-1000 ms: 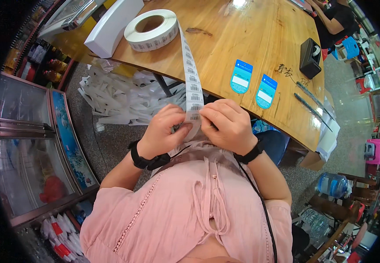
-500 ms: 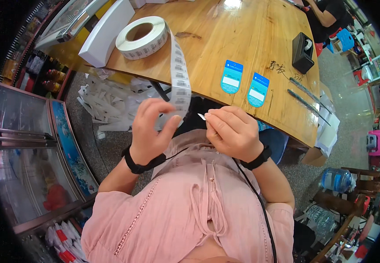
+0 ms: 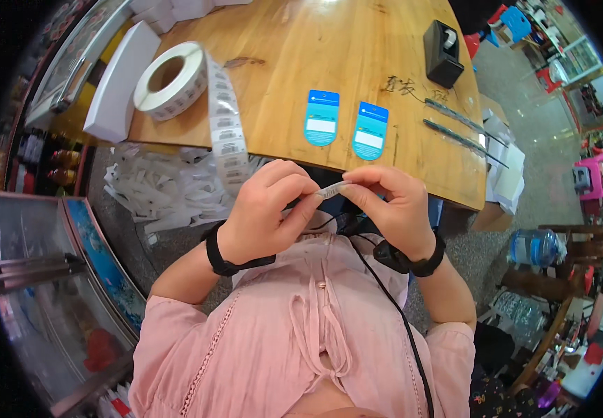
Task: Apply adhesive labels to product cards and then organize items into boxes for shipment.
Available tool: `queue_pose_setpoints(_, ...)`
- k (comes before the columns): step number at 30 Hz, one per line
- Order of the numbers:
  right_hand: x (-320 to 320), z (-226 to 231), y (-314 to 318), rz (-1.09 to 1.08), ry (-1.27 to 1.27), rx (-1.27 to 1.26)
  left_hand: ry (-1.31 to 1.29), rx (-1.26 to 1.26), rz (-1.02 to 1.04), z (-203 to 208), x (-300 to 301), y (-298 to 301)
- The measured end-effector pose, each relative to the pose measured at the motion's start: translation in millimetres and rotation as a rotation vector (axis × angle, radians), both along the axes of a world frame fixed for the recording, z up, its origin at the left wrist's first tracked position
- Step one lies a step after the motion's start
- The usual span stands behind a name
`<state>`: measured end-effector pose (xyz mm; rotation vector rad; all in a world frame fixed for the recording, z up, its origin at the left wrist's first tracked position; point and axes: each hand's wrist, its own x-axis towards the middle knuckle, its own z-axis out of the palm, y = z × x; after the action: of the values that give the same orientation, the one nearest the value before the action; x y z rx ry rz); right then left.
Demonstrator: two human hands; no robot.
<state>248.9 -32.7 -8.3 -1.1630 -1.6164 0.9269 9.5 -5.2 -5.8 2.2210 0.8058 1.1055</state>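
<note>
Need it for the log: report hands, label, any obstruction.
Left hand and right hand pinching small white label between them. Label strip hanging over table edge near left hand. No obstruction seen at label.

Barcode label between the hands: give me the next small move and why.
Probably lift the label toward the left blue card: the left hand and right hand pinch the label's ends, clear of the roll, and the card lies flat on the table, its white panel looking bare.
</note>
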Motion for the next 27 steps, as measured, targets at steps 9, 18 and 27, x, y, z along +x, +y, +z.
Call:
queue_pose_setpoints(9, 56.3, 15.9, 15.4, -0.256, 0.179, -0.388, 0.184, 0.195, 0.106, -7.6, 35.1, 38.5)
queue_pose_setpoints(18, 53.3, 30.4, 55.7, -0.319, 0.226, -0.753, 0.38, 0.348, 0.024, -27.1, 47.2, 46.9)
queue_pose_setpoints(27, 46.8, 27.2, 72.1, -0.261, 0.17, -0.799, 0.366, 0.379, 0.053, -35.5, 48.1, 48.1)
